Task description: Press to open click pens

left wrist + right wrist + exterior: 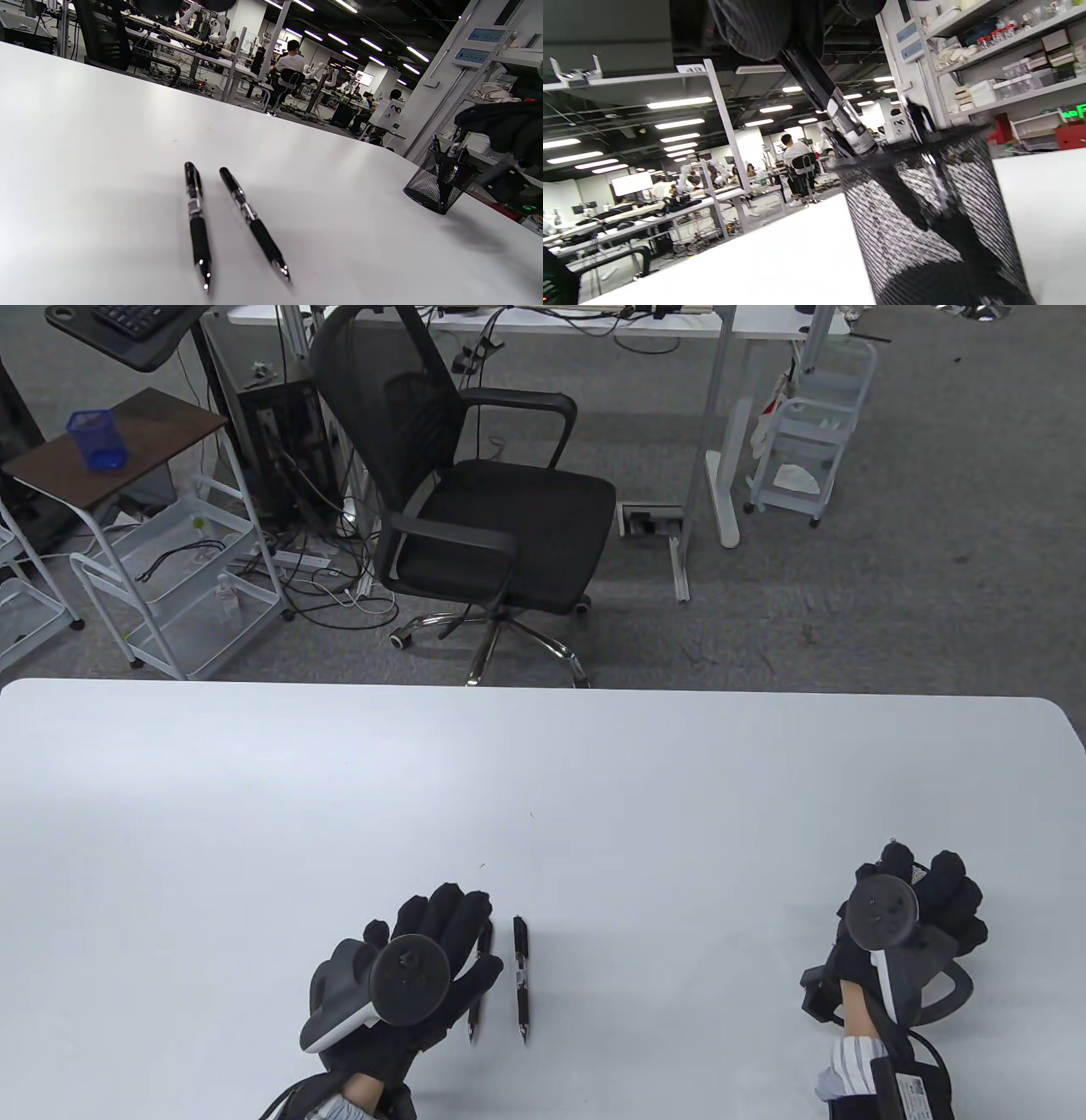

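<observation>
Two black click pens lie side by side on the white table, tips toward me. The right pen lies free; it also shows in the left wrist view. The left pen lies partly under the fingers of my left hand, which is spread open over it; this pen also shows in the left wrist view. My right hand hovers over a black mesh pen cup and grips a third pen, whose lower end reaches into the cup. In the table view the hand hides the cup.
The mesh cup stands at the table's right, with several pens in it. A black office chair stands beyond the table's far edge.
</observation>
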The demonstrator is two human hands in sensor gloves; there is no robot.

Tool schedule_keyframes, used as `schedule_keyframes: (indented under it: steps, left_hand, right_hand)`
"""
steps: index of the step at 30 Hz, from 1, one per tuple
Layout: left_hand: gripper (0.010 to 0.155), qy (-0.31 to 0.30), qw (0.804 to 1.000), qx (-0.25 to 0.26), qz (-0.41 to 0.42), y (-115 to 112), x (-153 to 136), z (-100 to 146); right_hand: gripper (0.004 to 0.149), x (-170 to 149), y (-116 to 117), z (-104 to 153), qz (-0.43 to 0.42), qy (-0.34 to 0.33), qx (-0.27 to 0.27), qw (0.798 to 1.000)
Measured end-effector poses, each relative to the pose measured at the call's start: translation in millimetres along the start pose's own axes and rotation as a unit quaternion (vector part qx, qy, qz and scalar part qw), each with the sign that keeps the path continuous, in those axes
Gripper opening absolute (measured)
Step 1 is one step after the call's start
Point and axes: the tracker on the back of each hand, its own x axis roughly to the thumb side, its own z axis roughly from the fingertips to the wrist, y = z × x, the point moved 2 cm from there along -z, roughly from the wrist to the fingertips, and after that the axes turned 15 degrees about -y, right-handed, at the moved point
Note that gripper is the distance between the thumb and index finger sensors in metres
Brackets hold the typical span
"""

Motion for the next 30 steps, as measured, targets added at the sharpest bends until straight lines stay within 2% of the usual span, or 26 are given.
schedule_keyframes:
  steps: [6,12,16,20,24,29,30]
  left_hand:
    - [0.067,-0.007,1.0,0.004,0.004,1,2,1]
    - [0.067,-0.01,1.0,0.004,0.003,0,2,1]
    - [0.067,-0.01,1.0,0.004,0.003,0,2,2]
    - [0.067,-0.009,1.0,0.003,-0.001,-1,3,2]
    - [0.067,-0.01,1.0,0.002,-0.001,-2,3,2]
    - [0.067,-0.011,1.0,0.01,0.003,1,3,3]
    - [0.067,-0.012,1.0,0.011,0.003,1,3,4]
  right_hand:
    - [0.048,31,-39,4,-0.031,-0.052,-0.028,0.998]
    - [0.048,81,-75,22,-0.151,-0.129,-0.053,0.979]
    - [0.048,120,-92,42,-0.275,-0.173,-0.062,0.944]
    - [0.047,146,-92,59,-0.375,-0.188,-0.054,0.906]
    - [0.048,160,-81,73,-0.465,-0.177,-0.043,0.866]
    - [0.047,167,-51,86,-0.583,-0.142,-0.001,0.8]
    - [0.047,168,-46,87,-0.595,-0.138,0.006,0.792]
